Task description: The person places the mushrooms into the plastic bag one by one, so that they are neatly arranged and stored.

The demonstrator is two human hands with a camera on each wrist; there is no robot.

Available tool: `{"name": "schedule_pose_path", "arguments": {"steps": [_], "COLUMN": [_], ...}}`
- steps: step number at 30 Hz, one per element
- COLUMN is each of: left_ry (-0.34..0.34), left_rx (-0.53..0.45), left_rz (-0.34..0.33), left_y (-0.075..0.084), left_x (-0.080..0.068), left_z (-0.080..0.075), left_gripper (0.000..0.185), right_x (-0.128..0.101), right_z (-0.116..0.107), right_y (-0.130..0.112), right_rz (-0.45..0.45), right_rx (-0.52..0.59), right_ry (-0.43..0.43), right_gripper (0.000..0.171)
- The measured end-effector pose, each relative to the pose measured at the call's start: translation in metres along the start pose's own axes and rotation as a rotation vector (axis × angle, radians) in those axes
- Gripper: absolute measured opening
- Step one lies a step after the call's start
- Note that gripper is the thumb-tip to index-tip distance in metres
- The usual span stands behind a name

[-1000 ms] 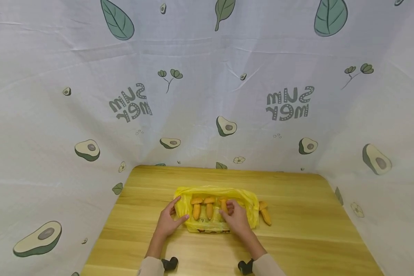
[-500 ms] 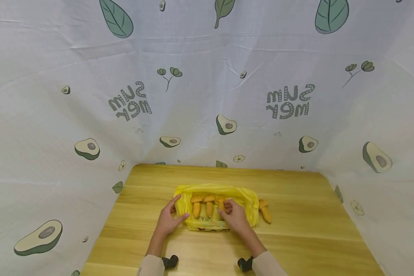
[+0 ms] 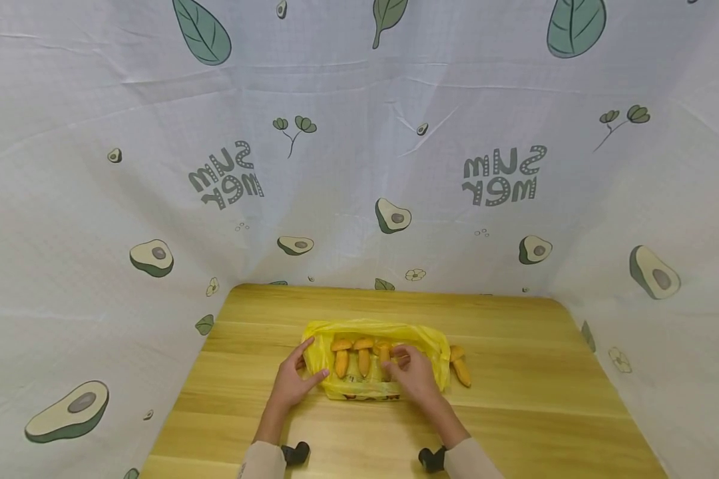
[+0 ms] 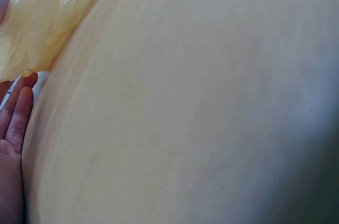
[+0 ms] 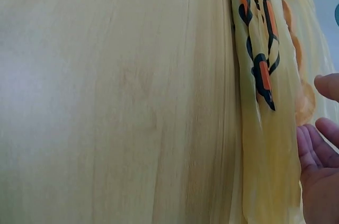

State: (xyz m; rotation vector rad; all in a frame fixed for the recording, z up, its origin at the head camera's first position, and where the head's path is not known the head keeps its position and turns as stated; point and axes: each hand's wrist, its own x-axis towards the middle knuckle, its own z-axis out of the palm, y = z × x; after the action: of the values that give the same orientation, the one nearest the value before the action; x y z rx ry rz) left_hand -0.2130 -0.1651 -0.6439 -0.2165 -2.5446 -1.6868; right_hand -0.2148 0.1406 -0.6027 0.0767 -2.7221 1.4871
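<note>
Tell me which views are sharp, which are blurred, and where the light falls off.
Head view: evenly lit, sharp, with wide-angle bending of the table edges. Left wrist view: soft, close-up wood filling the frame, darkening toward the lower right; yellow bag blurred. Right wrist view: wood blurred, the bag's black-and-orange print fairly crisp, right hand cut off at the edge.

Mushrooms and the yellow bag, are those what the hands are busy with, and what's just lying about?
In use:
- yellow bag
- three orange mushrooms lying on it
- left hand at the bag's left edge
- right hand at the third mushroom

Lying about:
- one mushroom on the wooden table, right of the bag
- avocado-print cloth behind
</note>
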Motion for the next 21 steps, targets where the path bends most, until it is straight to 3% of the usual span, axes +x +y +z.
{"name": "schedule_pose_path", "arguments": {"steps": [12,21], "left_ry": [-0.001,0.010], "left_rx": [0.007,-0.002], "left_rz": [-0.002,-0.014], "left_y": [-0.001,0.000], "left_x": [0.001,0.000], "left_z": [0.000,0.002], "left_gripper": [0.082,0.081], "right_x": [-0.003,-0.005], "right_z": [-0.021,-0.040], "right_y": [-0.004,0.004], "right_rz": [-0.006,0.049], "right_rx": [-0.005,-0.020], "right_ry": [0.067,0.096], "right_gripper": [0.043,0.044]}}
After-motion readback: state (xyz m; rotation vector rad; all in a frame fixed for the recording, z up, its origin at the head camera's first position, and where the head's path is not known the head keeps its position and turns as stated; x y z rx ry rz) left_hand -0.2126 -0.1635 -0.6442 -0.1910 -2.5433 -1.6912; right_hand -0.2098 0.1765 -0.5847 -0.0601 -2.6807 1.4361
